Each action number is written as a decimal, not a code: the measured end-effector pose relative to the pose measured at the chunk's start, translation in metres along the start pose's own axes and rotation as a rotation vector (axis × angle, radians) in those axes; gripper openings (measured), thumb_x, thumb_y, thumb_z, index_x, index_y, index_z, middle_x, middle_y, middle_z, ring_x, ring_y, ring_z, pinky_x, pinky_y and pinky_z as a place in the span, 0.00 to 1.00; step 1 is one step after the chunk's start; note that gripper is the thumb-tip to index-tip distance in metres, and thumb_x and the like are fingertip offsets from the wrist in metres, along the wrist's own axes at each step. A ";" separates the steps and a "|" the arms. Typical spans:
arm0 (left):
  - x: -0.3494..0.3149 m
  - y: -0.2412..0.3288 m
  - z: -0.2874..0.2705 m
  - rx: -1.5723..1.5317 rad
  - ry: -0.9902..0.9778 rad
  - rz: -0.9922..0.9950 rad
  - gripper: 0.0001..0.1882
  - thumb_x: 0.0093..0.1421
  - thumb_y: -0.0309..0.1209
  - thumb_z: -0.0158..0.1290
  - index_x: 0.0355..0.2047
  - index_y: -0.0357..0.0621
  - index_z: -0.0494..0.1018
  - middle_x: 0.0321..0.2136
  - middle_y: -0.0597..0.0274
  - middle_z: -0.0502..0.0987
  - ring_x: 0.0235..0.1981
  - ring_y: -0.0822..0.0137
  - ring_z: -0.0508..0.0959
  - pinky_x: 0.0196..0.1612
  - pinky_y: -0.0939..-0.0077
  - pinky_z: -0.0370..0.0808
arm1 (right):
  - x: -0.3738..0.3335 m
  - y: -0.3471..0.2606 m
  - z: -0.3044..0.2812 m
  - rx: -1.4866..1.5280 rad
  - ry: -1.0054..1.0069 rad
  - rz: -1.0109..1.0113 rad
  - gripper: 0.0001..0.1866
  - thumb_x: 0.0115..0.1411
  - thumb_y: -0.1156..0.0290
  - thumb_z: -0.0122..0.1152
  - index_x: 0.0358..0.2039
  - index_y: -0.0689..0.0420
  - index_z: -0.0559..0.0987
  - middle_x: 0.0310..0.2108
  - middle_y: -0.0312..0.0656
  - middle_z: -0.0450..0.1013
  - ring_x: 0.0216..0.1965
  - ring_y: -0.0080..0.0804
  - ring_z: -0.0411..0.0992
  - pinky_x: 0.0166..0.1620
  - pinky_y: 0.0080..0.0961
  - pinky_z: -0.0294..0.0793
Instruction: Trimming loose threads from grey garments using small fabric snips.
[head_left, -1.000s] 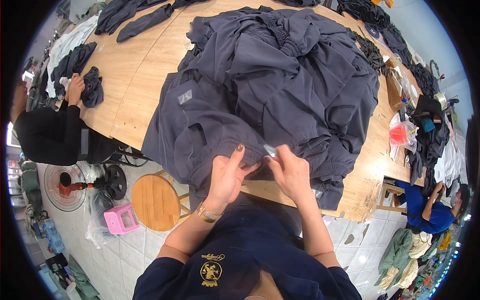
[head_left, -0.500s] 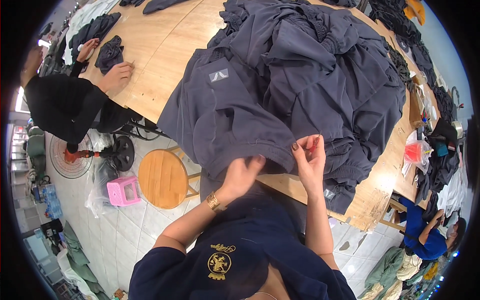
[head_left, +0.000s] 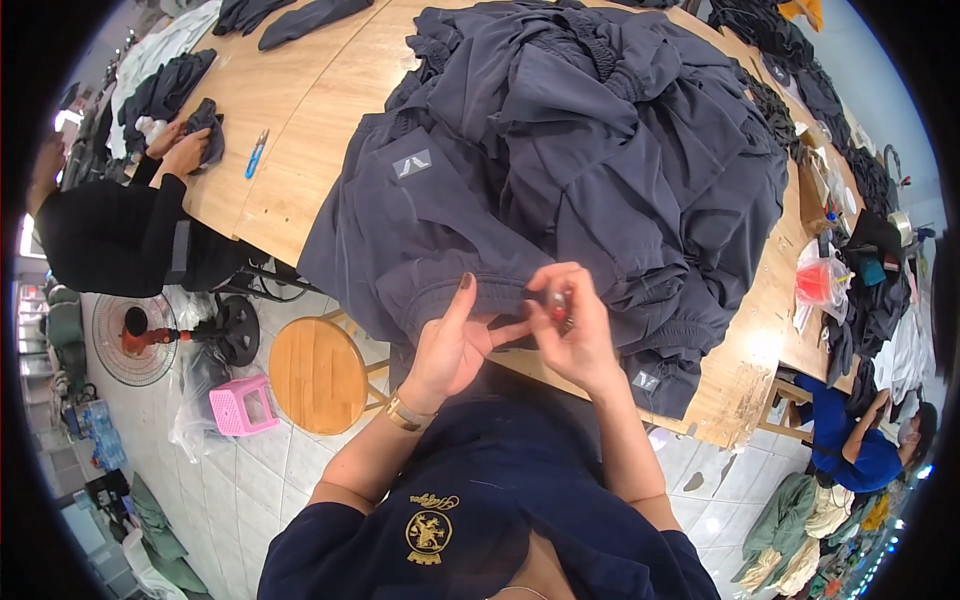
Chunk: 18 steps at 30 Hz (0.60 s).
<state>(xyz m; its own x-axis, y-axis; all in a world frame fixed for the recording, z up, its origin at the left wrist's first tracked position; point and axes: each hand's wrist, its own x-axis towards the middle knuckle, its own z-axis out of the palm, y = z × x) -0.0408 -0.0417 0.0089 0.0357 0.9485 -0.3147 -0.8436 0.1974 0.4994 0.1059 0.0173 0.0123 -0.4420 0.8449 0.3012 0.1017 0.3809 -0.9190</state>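
Observation:
A dark grey garment (head_left: 430, 225) with a pale patch lies at the near edge of a large heap of similar elastic-waisted garments (head_left: 620, 160). Its stitched band (head_left: 480, 288) faces me. My left hand (head_left: 450, 355) is at that band with palm turned up, thumb raised and fingers apart, the fingertips reaching toward my other hand. My right hand (head_left: 577, 330) is closed around a small red-handled tool (head_left: 557, 305), mostly hidden by the fingers, right beside the band. Its exact kind does not show.
A wooden table (head_left: 310, 110) carries the heap. Blue thread snips (head_left: 257, 155) lie at left, near a co-worker's hands (head_left: 180, 150) holding dark cloth. A round stool (head_left: 318, 375), pink plastic stool (head_left: 243, 405) and fan (head_left: 135, 335) stand left. Another person (head_left: 850, 440) sits at right.
My left thumb has lifted and its fingers opened toward the right hand, which moved left with the red tool. The co-worker's hands now hold cloth; blue snips lie on the table.

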 end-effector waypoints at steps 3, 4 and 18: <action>-0.002 -0.004 -0.001 0.071 -0.052 0.024 0.23 0.68 0.42 0.37 0.51 0.33 0.64 0.51 0.53 0.69 0.52 0.61 0.70 0.56 0.58 0.69 | 0.001 0.007 0.009 -0.076 -0.005 0.020 0.13 0.50 0.84 0.56 0.36 0.61 0.66 0.29 0.44 0.67 0.23 0.36 0.71 0.28 0.24 0.69; -0.002 -0.006 -0.002 0.119 -0.041 0.024 0.22 0.68 0.40 0.38 0.51 0.32 0.65 0.50 0.54 0.69 0.51 0.62 0.71 0.56 0.58 0.69 | 0.001 0.009 0.010 -0.099 0.005 0.034 0.14 0.50 0.84 0.56 0.37 0.61 0.66 0.28 0.44 0.67 0.23 0.38 0.70 0.27 0.24 0.69; 0.005 -0.008 -0.006 0.015 0.048 0.044 0.11 0.65 0.29 0.46 0.39 0.32 0.72 0.41 0.61 0.74 0.41 0.70 0.75 0.54 0.62 0.71 | -0.009 -0.007 -0.004 0.178 0.057 0.192 0.13 0.53 0.83 0.59 0.30 0.59 0.62 0.30 0.37 0.67 0.24 0.17 0.62 0.29 0.15 0.64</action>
<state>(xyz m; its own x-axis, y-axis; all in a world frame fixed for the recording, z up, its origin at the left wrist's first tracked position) -0.0377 -0.0399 -0.0017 -0.0275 0.9435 -0.3302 -0.8358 0.1595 0.5254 0.1129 0.0085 0.0174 -0.3782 0.9171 0.1258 0.0183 0.1433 -0.9895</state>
